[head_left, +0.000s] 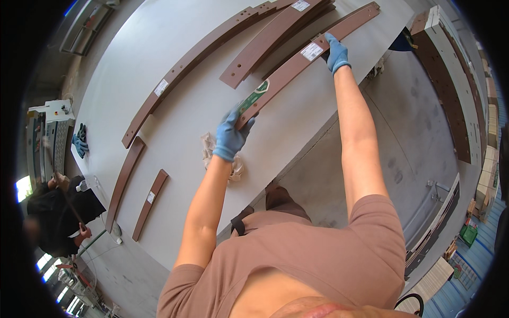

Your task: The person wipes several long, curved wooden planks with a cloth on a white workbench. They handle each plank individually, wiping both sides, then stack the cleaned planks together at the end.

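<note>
A long brown board (286,74) with drilled holes and a white label lies between my two blue-gloved hands, slanting across the table. My left hand (230,135), slightly blurred, is closed round its near end. A flat green-and-white piece (254,97) lies along the board just past those fingers; whether it is stuck on or held there, I cannot tell. Farther up, my right hand (336,54) grips the board's right edge beside the label. Under the left wrist a crumpled pale cloth (237,168) rests on the table, partly hidden.
The grey-white table (185,132) also bears stacked brown boards (265,50), a long jointed board (196,55), two shorter pieces (125,177) (150,204) and blue gloves (80,143). At left a person in dark clothes (63,212) stands. More panels (442,85) stand at right.
</note>
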Demonstrator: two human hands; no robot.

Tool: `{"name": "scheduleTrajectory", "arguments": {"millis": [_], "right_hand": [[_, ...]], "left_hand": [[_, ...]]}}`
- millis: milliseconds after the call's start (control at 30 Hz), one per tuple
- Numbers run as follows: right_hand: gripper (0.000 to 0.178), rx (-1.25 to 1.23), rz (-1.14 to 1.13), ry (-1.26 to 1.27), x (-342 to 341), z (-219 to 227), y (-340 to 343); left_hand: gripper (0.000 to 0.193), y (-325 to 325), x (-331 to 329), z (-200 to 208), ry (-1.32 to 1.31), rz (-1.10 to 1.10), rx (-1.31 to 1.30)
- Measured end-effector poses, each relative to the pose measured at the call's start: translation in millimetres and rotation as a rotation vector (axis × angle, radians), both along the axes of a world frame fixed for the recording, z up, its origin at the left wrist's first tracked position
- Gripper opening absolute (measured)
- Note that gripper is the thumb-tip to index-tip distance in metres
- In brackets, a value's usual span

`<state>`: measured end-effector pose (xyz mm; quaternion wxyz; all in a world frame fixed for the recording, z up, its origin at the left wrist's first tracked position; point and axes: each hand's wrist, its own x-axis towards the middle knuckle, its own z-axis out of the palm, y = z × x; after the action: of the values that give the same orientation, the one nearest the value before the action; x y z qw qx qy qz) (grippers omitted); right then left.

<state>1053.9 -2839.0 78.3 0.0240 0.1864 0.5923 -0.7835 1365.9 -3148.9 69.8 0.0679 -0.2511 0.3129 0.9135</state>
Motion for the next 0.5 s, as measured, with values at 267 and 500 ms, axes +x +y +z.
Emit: {"name": "scheduleTrajectory", "arguments": {"millis": [267,500], "right_hand": [[0.007,0.261,0.200,0.123,20.8,-42.0,-0.4],[0.051,0.283,0.152,-0.026,28.2,-102.1,25.5]], "left_hand": [[0.020,57.3,-109.5,-34.1,-0.072,0.100,-0.031],[0.062,59.1,-101.7,-26.5,0.013,-0.019,-0.726]]}}
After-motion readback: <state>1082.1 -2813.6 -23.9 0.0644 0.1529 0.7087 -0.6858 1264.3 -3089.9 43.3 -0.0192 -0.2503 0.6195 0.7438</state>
